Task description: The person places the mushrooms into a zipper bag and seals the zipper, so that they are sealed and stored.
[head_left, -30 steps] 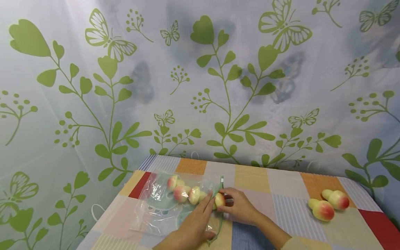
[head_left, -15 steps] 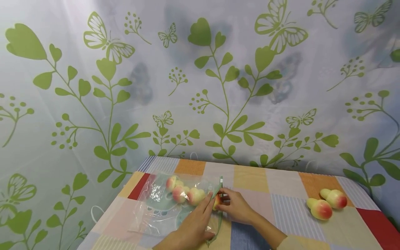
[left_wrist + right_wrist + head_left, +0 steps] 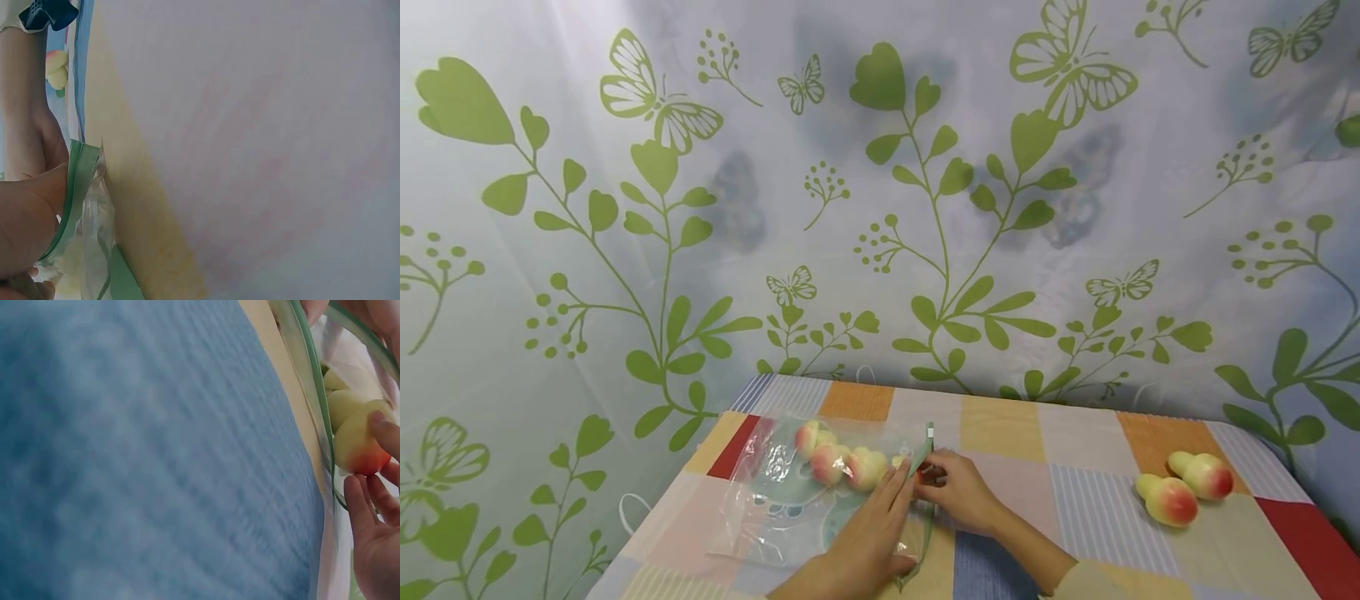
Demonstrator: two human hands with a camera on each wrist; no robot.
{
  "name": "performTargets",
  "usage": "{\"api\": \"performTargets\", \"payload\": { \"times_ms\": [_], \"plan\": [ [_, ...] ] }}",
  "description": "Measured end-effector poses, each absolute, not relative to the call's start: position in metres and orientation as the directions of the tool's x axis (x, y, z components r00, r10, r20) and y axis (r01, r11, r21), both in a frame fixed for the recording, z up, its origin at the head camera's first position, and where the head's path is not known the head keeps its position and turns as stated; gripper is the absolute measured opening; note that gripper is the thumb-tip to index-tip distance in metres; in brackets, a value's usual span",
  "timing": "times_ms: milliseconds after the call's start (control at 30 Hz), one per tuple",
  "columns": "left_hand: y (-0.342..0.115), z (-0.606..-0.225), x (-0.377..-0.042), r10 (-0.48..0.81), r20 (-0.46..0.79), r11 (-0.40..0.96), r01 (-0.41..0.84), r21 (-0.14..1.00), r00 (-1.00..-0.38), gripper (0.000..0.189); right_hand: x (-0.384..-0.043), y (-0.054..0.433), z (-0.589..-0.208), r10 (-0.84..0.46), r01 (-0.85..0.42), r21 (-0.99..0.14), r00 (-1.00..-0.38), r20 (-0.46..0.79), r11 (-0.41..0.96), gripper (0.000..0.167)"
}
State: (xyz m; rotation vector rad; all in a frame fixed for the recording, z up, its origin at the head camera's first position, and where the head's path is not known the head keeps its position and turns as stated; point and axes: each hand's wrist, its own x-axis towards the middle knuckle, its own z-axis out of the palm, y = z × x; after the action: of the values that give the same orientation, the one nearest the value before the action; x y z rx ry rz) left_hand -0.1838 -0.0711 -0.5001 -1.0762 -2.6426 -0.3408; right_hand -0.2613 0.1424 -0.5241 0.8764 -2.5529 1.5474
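A clear zip bag (image 3: 760, 533) with a green zip strip lies on the table, its mouth facing right. My left hand (image 3: 868, 529) holds the upper lip of that mouth, keeping it apart from the lower one. Inside the bag are several gourd-shaped fruits (image 3: 867, 469), yellow with a red end. At the mouth my right hand (image 3: 962, 493) grips another gourd-shaped fruit (image 3: 359, 440) between thumb and fingers; the head view mostly hides it. It touches a fruit deeper in the bag. The left wrist view shows the green strip (image 3: 78, 181) beside the left hand.
Two more gourd-shaped fruits, a nearer one (image 3: 1172, 502) and a farther one (image 3: 1208, 477), lie at the table's right. A patchwork cloth (image 3: 1000, 429) covers the table. Behind it hangs a curtain (image 3: 820, 325) printed with leaves and butterflies.
The right hand has moved slightly left, pushing its fruit farther into the bag. The fruits inside have shifted left. The left hand stays at the bag's mouth.
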Motion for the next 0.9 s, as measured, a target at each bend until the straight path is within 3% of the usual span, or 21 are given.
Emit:
{"api": "performTargets", "payload": {
  "times_ms": [333,900],
  "plan": [
    [-0.071,-0.502,-0.183,0.633,0.332,0.709,0.696,0.114,-0.699,0.118,-0.260,0.134,-0.524,-0.379,-0.403,-0.871,-0.881,0.285,0.281,0.032],
    [-0.071,-0.502,-0.185,0.645,0.343,0.699,0.708,0.098,-0.683,0.120,-0.262,0.127,-0.525,-0.342,-0.350,-0.876,-0.910,0.234,0.332,0.020]
  ]
}}
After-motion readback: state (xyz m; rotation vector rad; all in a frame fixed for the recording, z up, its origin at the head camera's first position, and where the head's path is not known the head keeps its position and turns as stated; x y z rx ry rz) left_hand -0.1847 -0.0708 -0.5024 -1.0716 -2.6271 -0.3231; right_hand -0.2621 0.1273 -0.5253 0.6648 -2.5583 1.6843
